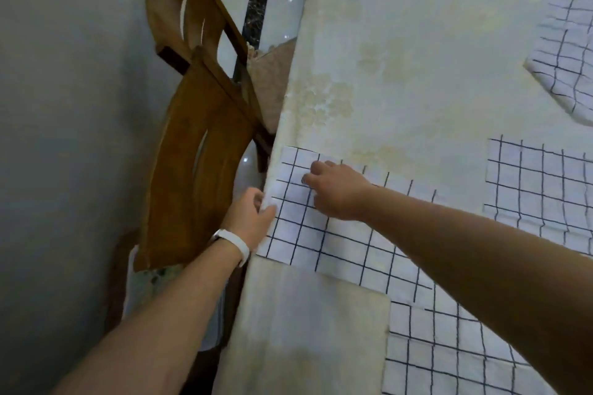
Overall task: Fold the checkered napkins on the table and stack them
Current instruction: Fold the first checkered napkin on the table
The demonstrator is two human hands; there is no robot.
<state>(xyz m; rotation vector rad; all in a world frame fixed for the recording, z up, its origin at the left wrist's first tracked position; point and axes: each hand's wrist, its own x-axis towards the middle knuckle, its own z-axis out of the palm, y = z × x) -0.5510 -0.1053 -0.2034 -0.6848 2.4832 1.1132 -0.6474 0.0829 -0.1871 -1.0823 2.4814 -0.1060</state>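
Left hand point(250, 215) pinches edge of white black-gridded cloth napkin point(321, 240), centre-left. Right hand point(337, 192) curled atop it; grip unclear.

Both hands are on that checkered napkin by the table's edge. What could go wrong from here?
1. The napkin lies right at the left edge of the table, where the left hand grips it; a careless tug could drop it toward the chair.
2. Its near corner appears to meet a second napkin, which a drag might rumple.
3. The right hand sits with curled fingers near that same end, so a fold may come out crooked.
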